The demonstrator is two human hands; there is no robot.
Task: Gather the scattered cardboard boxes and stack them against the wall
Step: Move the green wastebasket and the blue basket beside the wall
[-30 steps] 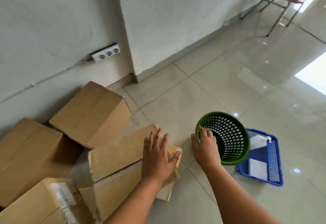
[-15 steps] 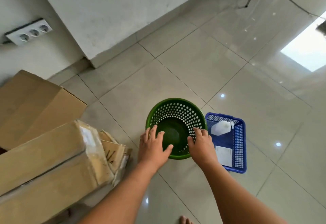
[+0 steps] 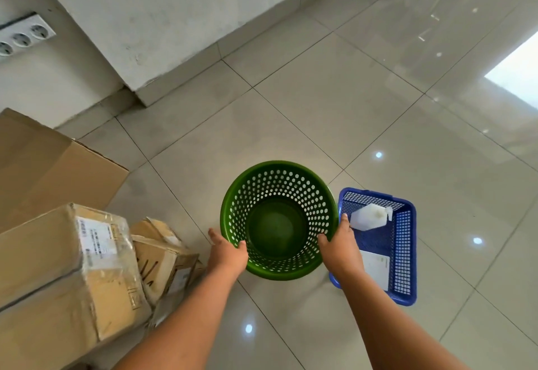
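Both hands, left hand [image 3: 228, 256] and right hand [image 3: 339, 249], grip the green perforated wastebasket [image 3: 278, 218]'s rim; left of it, tan cardboard boxes [image 3: 67, 270], one plastic-wrapped and labelled.

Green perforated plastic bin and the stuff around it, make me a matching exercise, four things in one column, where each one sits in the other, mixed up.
Things:
1. green perforated plastic bin
2. blue mesh plastic tray
3. white power strip
4. taped cardboard box with a shipping label

Places:
A. on the wall, top left
B. between the left hand and right hand
C. bottom left on the floor
D. right of the bin, holding a white bottle

Pairs: 1-B, 2-D, 3-A, 4-C
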